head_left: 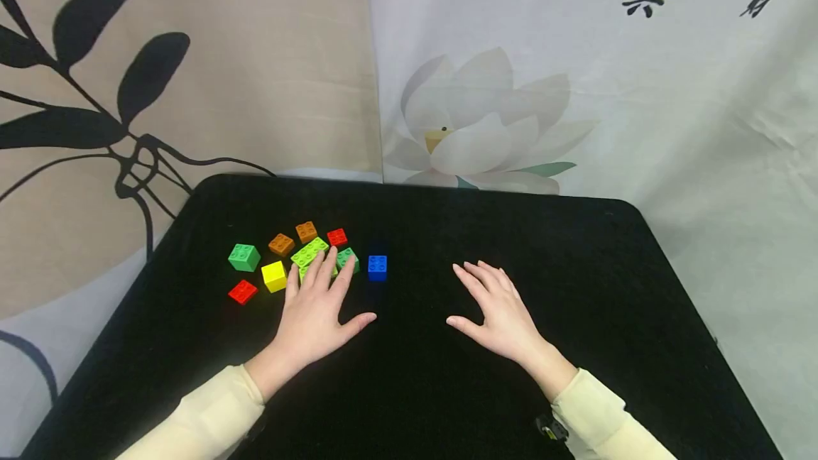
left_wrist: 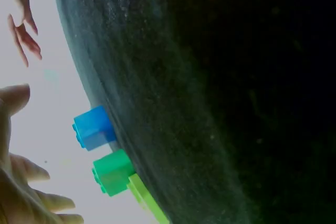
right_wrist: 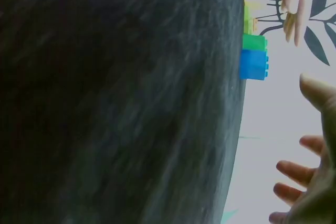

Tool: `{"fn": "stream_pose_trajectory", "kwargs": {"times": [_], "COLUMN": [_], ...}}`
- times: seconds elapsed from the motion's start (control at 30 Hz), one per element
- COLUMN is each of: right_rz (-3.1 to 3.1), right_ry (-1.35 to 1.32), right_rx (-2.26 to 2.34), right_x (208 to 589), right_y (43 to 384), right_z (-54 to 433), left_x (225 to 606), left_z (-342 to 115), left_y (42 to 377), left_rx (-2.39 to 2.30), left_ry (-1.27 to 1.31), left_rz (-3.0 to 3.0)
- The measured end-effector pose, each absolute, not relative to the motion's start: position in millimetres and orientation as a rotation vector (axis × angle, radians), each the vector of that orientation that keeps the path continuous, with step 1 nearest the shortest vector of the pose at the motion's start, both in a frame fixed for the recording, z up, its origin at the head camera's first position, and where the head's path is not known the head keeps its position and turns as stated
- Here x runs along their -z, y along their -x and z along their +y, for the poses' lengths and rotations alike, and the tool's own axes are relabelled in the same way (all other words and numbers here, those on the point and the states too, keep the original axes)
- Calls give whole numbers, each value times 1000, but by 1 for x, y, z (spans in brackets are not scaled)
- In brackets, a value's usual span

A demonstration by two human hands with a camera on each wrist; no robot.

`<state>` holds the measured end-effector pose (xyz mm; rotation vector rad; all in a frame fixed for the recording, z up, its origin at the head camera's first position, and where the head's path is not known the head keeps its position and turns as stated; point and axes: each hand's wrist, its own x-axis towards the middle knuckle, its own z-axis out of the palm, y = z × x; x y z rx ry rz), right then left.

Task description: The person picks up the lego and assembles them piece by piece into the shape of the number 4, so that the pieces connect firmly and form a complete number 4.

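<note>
Left grip [head_left: 313, 314] (nearer) and right grip [head_left: 500, 311]: spread, empty. Far lime brick [head_left: 306, 253]: left grip's 12 o'clock, axis toward 2.

The tabletop [head_left: 409, 389] is plain black, and what's on it is super bright: a blue brick [head_left: 378, 268], a yellow brick [head_left: 274, 277], two red bricks [head_left: 243, 292], two green bricks [head_left: 244, 258], some lime bricks [head_left: 305, 253] and two orangey-brown bricks [head_left: 281, 245]. Behind it, the left cloth [head_left: 268, 55] is beige with a black leafy branch print [head_left: 96, 16], while the right cloth [head_left: 543, 6] is pale grey-white with a washed-out lotus [head_left: 479, 144] that's got a yellow centre [head_left: 437, 140] and a bit of green, plus black characters [head_left: 644, 0] up top. Both sleeves [head_left: 207, 410] are plain pale yellow btw.
</note>
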<state>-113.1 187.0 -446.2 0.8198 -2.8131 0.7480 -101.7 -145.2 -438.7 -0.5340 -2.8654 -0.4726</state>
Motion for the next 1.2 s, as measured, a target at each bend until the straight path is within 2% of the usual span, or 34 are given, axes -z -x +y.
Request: {"fn": "stream_pose_trajectory", "kwargs": {"times": [0.57,1.2], "right_rz": [-2719,-2685], "right_ry": [-866,-743], "right_rx": [-1243,-1593], "right_x": [451,453], "right_y": [124,150], "right_z": [148,101], "left_x": [435,446], "left_z": [-156,-158], "left_y": [120,146], "left_rx": [1088,1282], "left_ry": [263,170], "left_rz": [-2739,-2761]}}
